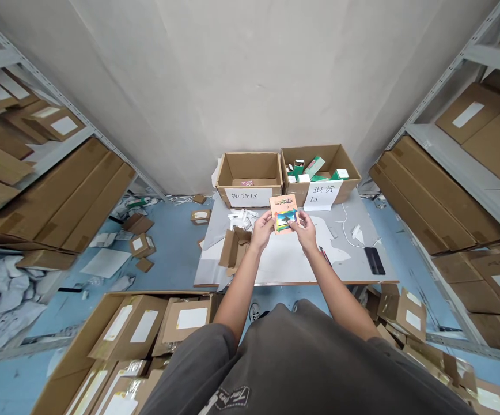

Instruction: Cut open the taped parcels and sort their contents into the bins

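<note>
Both hands hold a small orange box [284, 212] with a colourful picture on its front, raised above the grey table [353, 262]. My left hand [262, 226] grips its left edge and my right hand [304, 227] grips its lower right corner. Behind it on the table stand two open cartons with paper labels: the left carton [250, 176] is almost empty, the right carton [319, 170] holds several green and white boxes.
A small opened cardboard box [234, 249], white paper scraps [242, 218], a white cable [348, 230] and a black phone [374, 260] lie on the table. Shelves of cartons line both sides. A big carton of parcels [133, 334] stands on the blue floor at lower left.
</note>
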A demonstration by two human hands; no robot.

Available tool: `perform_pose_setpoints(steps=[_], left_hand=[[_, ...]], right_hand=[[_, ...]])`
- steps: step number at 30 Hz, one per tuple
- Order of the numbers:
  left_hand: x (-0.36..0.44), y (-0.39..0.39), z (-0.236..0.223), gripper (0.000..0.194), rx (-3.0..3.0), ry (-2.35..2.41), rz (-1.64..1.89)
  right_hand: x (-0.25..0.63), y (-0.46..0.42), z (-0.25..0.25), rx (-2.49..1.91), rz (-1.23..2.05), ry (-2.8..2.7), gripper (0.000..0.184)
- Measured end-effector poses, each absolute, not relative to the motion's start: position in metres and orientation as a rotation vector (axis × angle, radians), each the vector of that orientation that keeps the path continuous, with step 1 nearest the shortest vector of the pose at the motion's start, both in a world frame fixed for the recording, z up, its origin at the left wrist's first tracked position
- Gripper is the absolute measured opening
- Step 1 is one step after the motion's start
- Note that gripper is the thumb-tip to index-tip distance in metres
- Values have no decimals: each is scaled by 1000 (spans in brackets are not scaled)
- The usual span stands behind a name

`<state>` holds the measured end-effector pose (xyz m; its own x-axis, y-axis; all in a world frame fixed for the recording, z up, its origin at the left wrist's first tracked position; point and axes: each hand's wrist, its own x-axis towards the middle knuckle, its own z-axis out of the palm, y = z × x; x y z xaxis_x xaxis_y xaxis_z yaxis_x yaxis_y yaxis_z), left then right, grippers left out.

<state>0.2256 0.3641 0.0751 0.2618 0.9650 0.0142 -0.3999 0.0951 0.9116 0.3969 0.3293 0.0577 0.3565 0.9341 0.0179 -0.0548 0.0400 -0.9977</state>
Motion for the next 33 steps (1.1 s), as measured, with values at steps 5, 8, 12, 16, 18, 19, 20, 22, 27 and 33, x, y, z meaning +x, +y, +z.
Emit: perform_pose_setpoints(steps=[5,8,12,16,18,19,20,22,27,33], left_hand=[[221,363,68,63,930,744,1109],[220,363,65,66,920,753,1099],[218,364,66,70,936,766,1093],[213,363,67,73,988,803,1065],[207,362,64,76,1005,822,1059],[204,363,62,79,1008,837,1061],[199,363,59,83,1014,857,1067],[187,366,52,92,1043,916,1092],[147,391,44,105,1371,1062,1095],[109,468,52,90,1860,1193,1050]], right_hand=[[402,329,59,-1243,1259,-807,58],[401,325,63,-1224,1268,-776,60],[398,324,65,-1223,1258,-767,61],[393,324,66,-1183,1251,-799,59],[389,324,66,-1174,1254,-807,58],[385,325,65,-1171,1256,-808,58],[381,327,63,-1167,1256,-808,57],[370,332,58,-1164,1244,-808,57],[330,367,47,-1171,1180,-860,61],[298,460,60,-1236,891,-1332,91]])
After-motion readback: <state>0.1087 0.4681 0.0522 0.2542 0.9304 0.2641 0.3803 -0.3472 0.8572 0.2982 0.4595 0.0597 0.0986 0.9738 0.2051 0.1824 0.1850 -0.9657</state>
